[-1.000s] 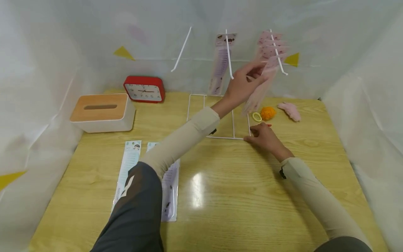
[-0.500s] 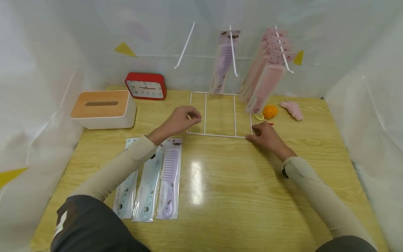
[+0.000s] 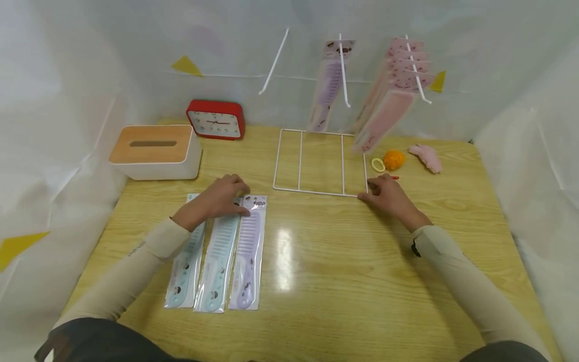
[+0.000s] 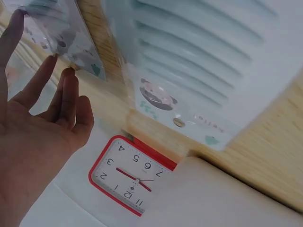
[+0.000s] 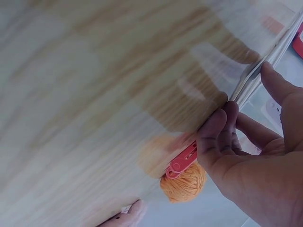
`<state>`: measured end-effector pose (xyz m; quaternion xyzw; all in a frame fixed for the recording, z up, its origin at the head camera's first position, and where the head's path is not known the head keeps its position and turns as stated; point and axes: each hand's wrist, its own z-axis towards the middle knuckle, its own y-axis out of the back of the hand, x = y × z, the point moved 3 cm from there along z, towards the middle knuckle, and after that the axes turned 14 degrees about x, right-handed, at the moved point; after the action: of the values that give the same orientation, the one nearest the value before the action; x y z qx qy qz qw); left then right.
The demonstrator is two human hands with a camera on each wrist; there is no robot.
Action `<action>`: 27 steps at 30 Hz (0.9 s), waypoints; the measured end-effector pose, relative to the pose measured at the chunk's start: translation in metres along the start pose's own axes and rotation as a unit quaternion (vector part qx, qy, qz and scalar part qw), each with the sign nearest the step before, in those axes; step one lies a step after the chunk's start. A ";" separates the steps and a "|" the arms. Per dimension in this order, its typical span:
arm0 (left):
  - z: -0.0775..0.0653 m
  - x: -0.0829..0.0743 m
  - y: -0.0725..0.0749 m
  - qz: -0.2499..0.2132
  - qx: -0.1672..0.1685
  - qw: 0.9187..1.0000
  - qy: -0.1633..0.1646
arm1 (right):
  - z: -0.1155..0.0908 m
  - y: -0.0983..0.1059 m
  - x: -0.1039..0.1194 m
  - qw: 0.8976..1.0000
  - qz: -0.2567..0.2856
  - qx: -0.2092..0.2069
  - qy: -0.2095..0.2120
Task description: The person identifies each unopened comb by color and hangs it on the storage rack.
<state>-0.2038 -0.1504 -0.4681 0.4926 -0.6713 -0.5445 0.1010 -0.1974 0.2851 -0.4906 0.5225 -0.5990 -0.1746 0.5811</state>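
My left hand (image 3: 217,197) reaches over the tops of three packaged combs lying side by side. Its thumb is by the header of the purple comb (image 3: 246,261); beside it lie a middle teal comb (image 3: 220,266) and a left teal comb (image 3: 184,271), partly covered by the hand. The left wrist view has the fingertips right at a package's top edge (image 4: 71,56). My right hand (image 3: 391,196) pinches the front right corner of a white wire rack base (image 3: 316,192). Above this base, a purple comb (image 3: 332,83) and several pink combs (image 3: 384,120) hang from hooks.
A third hook (image 3: 273,63) is bare. Back left stand a white tissue box (image 3: 156,171) with a wooden lid and a red clock (image 3: 216,123). Right of the rack lie a yellow ring (image 3: 373,162), orange yarn (image 3: 394,160), a pink plush piece (image 3: 427,158) and a red tool (image 5: 182,161).
My left hand has let go of a hanging pink comb and moved left and down to the combs on the table. My right hand stays at the rack corner.
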 end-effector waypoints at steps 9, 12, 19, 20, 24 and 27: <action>0.013 0.000 0.001 -0.058 -0.011 0.998 -0.011 | 0.000 -0.003 -0.004 1.000 0.008 -0.001 -0.006; 0.017 -0.005 0.006 -0.099 -0.010 0.995 -0.019 | 0.001 -0.003 -0.005 1.000 0.007 0.002 -0.009; 0.027 -0.038 0.024 -0.274 -0.027 0.957 -0.095 | 0.000 -0.002 -0.004 1.000 0.011 0.008 -0.012; 0.029 -0.045 0.028 -0.305 -0.033 0.945 -0.112 | 0.000 -0.002 -0.004 1.000 0.012 0.008 -0.012; 0.037 -0.077 0.049 -0.393 -0.085 0.901 -0.164 | -0.001 -0.003 -0.004 1.000 0.009 0.008 -0.009; 0.040 -0.108 0.074 -0.398 -0.144 0.887 -0.183 | 0.000 -0.002 -0.004 1.000 0.000 0.005 0.002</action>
<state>-0.2183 -0.0479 -0.3787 0.5898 -0.3398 -0.7104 -0.1788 -0.1970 0.2876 -0.4940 0.5257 -0.5988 -0.1710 0.5796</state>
